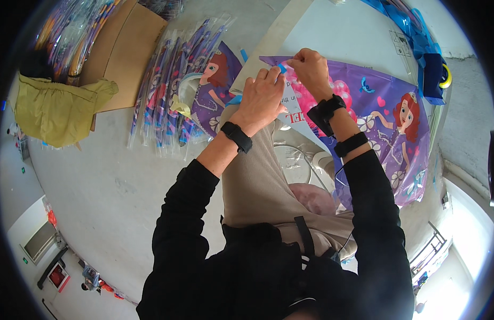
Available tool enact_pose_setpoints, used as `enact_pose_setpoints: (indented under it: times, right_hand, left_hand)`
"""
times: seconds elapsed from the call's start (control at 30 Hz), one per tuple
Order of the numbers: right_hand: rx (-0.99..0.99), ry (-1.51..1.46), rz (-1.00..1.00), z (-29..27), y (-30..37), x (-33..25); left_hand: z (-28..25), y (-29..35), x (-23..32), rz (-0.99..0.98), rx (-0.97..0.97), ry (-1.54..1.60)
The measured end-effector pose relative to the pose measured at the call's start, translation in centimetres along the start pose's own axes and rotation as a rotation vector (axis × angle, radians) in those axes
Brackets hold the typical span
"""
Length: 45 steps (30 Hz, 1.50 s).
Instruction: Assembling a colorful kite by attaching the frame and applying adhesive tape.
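Note:
A purple plastic sheet [383, 88], printed with pink balloons and a red-haired princess, spreads over the front of a white board [332, 32] and hangs down its near side. At its upper left part, my right hand [311, 66] pinches the edge between thumb and fingers. Close by on the left, my left hand [262, 98] is closed with its fingers curled, and what lies under them is hidden. A small blue piece [282, 68] shows between the two hands. Both wrists wear black straps.
Left of me, clear-wrapped purple rolled packs [172, 90] lie beside a cardboard box [127, 50]. Yellow-green cloth [60, 109] drapes over more packs. Another printed purple piece [217, 88] lies by my left hand. Blue ribbon [417, 34] and a yellow-rimmed tape roll [445, 76] are at the far right.

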State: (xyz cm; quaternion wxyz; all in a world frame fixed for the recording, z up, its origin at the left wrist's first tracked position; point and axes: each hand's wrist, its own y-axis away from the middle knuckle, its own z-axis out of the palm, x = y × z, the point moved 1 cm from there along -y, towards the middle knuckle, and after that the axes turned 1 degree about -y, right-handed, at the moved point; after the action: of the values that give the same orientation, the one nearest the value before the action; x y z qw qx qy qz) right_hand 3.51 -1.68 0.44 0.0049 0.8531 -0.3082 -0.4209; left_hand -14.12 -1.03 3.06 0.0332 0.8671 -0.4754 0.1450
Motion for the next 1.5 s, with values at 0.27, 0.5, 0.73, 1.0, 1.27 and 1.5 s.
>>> enact_pose_setpoints:
  times: [0.27,0.5,0.73,1.0,1.27,1.5]
  right_hand:
    - [0.031,0.237,-0.055,1.0,1.1,-1.0]
    - [0.047,0.219,-0.078,1.0,1.1,-0.6]
    - [0.051,0.202,-0.088,1.3,1.0,-0.1]
    - [0.087,0.241,-0.093,1.3,0.7,0.1]
    - [0.500,-0.409,0.052,-18.8,0.6,15.3]
    - [0.893,-0.339,0.387,-37.7,1.7,27.9]
  left_hand:
    - [-0.1,0.1,0.0,-0.031,-0.052,0.028]
    - [0.0,0.2,0.3,-0.047,-0.030,0.046]
    - [0.0,0.2,0.4,-0.046,-0.033,0.038]
    - [-0.3,-0.3,0.0,-0.001,-0.113,0.002]
    - [-0.9,-0.6,0.3,0.018,-0.162,0.016]
    - [-0.9,-0.8,0.2,0.039,-0.164,0.022]
